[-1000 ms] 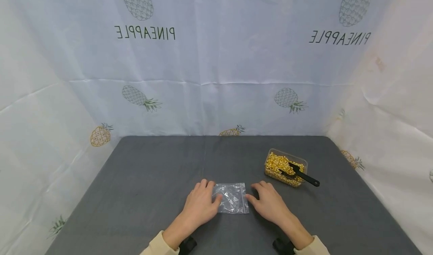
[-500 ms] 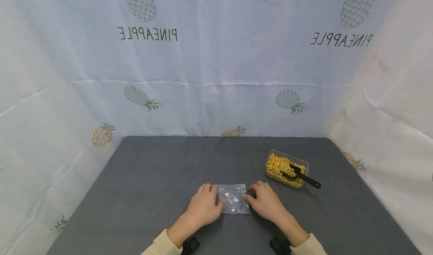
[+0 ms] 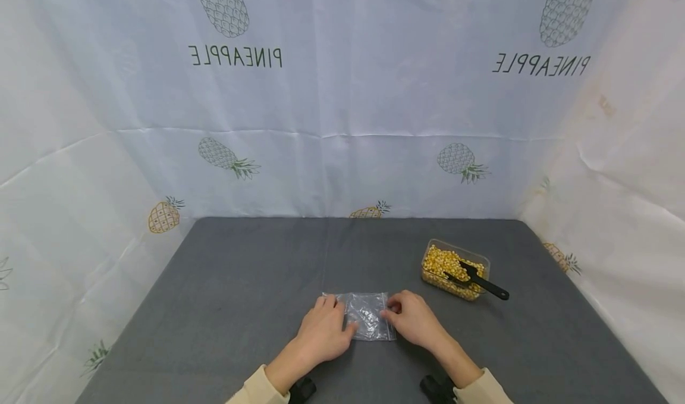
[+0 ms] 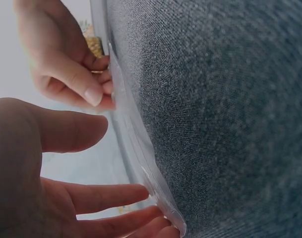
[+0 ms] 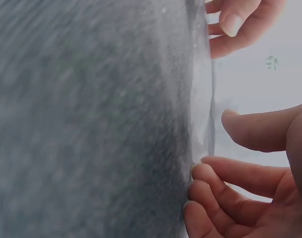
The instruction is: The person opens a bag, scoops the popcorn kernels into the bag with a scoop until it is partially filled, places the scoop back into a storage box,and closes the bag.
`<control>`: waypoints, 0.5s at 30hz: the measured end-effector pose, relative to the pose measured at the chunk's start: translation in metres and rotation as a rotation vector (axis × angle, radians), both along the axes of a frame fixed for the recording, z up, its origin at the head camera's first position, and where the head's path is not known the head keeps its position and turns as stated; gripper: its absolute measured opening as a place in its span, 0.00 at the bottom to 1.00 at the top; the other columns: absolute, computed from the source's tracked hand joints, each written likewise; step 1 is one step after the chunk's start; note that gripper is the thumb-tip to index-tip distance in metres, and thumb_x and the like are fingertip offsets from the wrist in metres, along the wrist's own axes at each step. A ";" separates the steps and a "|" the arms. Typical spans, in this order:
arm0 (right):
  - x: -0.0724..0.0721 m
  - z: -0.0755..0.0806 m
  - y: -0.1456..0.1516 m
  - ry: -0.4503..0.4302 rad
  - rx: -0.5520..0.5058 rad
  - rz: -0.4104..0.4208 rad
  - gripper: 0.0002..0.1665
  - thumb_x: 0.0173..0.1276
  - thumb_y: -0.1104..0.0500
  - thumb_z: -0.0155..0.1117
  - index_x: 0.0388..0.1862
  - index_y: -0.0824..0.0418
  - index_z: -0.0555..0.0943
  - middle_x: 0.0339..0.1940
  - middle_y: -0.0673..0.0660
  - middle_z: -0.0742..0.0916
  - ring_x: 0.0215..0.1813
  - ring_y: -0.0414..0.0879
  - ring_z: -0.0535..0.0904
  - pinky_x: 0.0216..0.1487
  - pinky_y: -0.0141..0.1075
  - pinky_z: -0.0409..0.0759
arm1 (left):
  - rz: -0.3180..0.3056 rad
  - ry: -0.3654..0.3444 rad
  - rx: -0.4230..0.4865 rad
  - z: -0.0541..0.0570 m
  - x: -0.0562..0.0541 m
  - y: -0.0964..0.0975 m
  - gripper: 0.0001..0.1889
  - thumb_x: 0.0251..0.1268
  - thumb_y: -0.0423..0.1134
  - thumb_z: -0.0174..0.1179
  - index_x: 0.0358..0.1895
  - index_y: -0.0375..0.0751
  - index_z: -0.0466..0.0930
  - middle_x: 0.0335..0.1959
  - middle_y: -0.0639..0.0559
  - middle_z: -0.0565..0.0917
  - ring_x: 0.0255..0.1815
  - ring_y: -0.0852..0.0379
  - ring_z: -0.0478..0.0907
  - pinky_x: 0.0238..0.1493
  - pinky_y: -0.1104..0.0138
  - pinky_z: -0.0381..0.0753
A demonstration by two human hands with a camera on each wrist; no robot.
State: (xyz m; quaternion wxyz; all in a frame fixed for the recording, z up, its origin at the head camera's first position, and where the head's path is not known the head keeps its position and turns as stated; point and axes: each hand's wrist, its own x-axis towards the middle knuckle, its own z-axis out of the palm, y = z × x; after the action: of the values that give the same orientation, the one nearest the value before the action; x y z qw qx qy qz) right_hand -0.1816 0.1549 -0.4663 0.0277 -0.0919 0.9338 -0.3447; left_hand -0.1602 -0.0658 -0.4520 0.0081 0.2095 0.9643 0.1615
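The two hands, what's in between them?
Most of the bag, on the table, lies between the left hand and the right hand. The head view shows it.

Clear plastic bag [image 3: 368, 323], thin, creased and glossy, with a seal strip [image 3: 390, 331] along the right end. Lies nearly flat on the near middle of the grey table [image 3: 257, 267], lengthwise left to right, partly covered on the left by the left hand [image 3: 323, 331].

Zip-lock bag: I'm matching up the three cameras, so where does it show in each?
Head: zip-lock bag below centre, partly hidden by the left hand.
Left wrist: a pale strip slanting from upper left to bottom centre.
Right wrist: a pale, near-vertical strip right of centre.
Shared landmark: the right hand, visible in all three.
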 end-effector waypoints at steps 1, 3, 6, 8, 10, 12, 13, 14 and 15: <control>-0.001 0.000 -0.001 -0.011 -0.014 -0.002 0.11 0.64 0.59 0.75 0.41 0.66 0.87 0.30 0.51 0.80 0.32 0.42 0.74 0.34 0.39 0.75 | -0.002 -0.003 -0.002 0.000 0.000 0.000 0.26 0.69 0.51 0.62 0.55 0.28 0.81 0.50 0.39 0.78 0.52 0.43 0.74 0.48 0.50 0.80; -0.001 0.000 -0.001 -0.032 -0.047 0.000 0.12 0.65 0.59 0.75 0.42 0.66 0.86 0.31 0.51 0.82 0.32 0.42 0.76 0.34 0.38 0.76 | -0.004 -0.003 -0.011 0.000 0.000 0.000 0.26 0.70 0.52 0.62 0.54 0.28 0.81 0.50 0.40 0.78 0.51 0.44 0.74 0.47 0.50 0.79; -0.001 0.001 -0.002 -0.046 -0.086 -0.008 0.11 0.66 0.61 0.73 0.44 0.65 0.86 0.31 0.51 0.83 0.33 0.42 0.78 0.34 0.39 0.78 | -0.004 -0.005 -0.021 -0.001 0.000 0.001 0.26 0.69 0.52 0.62 0.54 0.30 0.82 0.48 0.41 0.78 0.49 0.45 0.73 0.45 0.52 0.79; 0.000 0.002 -0.003 -0.037 -0.105 -0.019 0.10 0.66 0.63 0.73 0.44 0.66 0.86 0.31 0.51 0.84 0.33 0.42 0.79 0.34 0.39 0.79 | -0.002 -0.007 -0.024 -0.001 0.000 0.002 0.26 0.69 0.52 0.63 0.54 0.30 0.82 0.47 0.43 0.77 0.47 0.47 0.73 0.44 0.53 0.79; 0.000 0.003 -0.003 -0.023 -0.119 -0.040 0.09 0.65 0.64 0.72 0.43 0.66 0.86 0.31 0.51 0.85 0.34 0.43 0.81 0.35 0.40 0.80 | 0.001 -0.008 -0.025 -0.001 0.001 0.002 0.26 0.69 0.52 0.63 0.54 0.31 0.82 0.46 0.43 0.77 0.46 0.48 0.72 0.44 0.54 0.79; 0.000 0.003 -0.003 -0.024 -0.147 -0.064 0.10 0.66 0.66 0.71 0.45 0.68 0.85 0.31 0.52 0.85 0.33 0.44 0.82 0.34 0.40 0.81 | 0.003 -0.004 -0.028 -0.001 0.001 0.002 0.26 0.69 0.53 0.63 0.54 0.31 0.82 0.45 0.44 0.77 0.45 0.48 0.71 0.43 0.54 0.78; 0.000 0.002 -0.004 -0.032 -0.167 -0.075 0.12 0.66 0.66 0.71 0.47 0.70 0.85 0.31 0.53 0.85 0.32 0.44 0.82 0.34 0.40 0.82 | 0.004 0.000 -0.029 -0.001 0.001 0.002 0.26 0.69 0.53 0.63 0.54 0.31 0.82 0.45 0.44 0.77 0.44 0.48 0.71 0.42 0.55 0.78; 0.000 0.002 -0.004 -0.045 -0.193 -0.087 0.13 0.66 0.67 0.70 0.48 0.72 0.84 0.30 0.53 0.85 0.31 0.44 0.82 0.32 0.40 0.83 | 0.005 0.004 -0.031 -0.001 0.001 0.002 0.25 0.69 0.53 0.63 0.54 0.31 0.82 0.44 0.44 0.77 0.44 0.48 0.71 0.42 0.55 0.78; 0.000 0.002 -0.004 -0.064 -0.224 -0.099 0.15 0.67 0.68 0.69 0.50 0.73 0.83 0.30 0.54 0.85 0.31 0.44 0.83 0.32 0.40 0.83 | 0.006 0.006 -0.033 -0.001 0.001 0.002 0.25 0.69 0.53 0.62 0.53 0.31 0.82 0.44 0.44 0.77 0.44 0.48 0.71 0.42 0.55 0.78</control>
State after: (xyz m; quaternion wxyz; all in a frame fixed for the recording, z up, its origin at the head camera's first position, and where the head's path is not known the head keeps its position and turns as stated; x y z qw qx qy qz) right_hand -0.1818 0.1507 -0.4643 0.0299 -0.0371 0.8915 -0.4505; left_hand -0.1591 -0.0635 -0.4528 0.0080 0.2071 0.9675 0.1447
